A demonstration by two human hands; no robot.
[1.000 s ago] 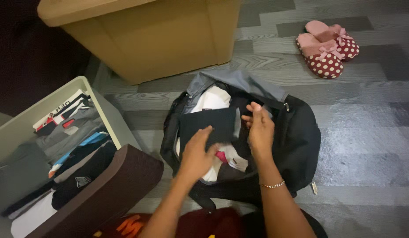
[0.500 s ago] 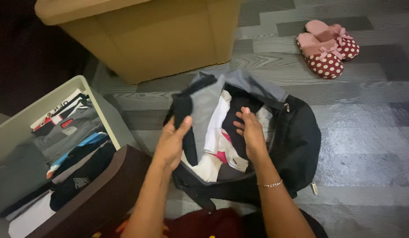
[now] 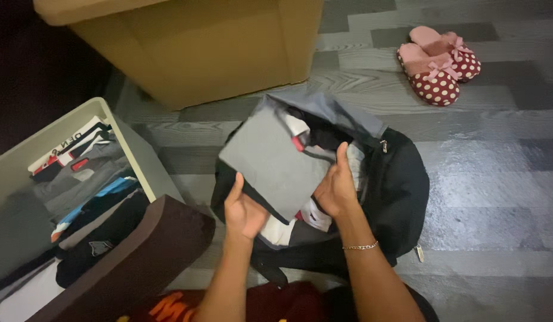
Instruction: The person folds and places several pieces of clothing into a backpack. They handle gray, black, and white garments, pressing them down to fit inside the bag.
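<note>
Holding flat folded grey garment (image 3: pixel 270 160), square-edged

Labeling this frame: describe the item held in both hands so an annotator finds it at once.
Find the black backpack lying open on the grey floor. Over its mouth, the left hand and right hand hold a folded grey garment. It is flat, square and plain grey, unlike the white and black clothes inside.

Folded garment (image 3: pixel 270 158) plain grey, dark underside edge. Backpack (image 3: pixel 396 191) black, grey top flap. Clothes inside: white, black, pink flash. Slippers (image 3: pixel 439 64) pink, red with white polka dots. Box (image 3: pixel 193 53) tan. Floor (image 3: pixel 497 179) grey wood-grain planks. Bracelet (image 3: pixel 360 245) gold.
</note>
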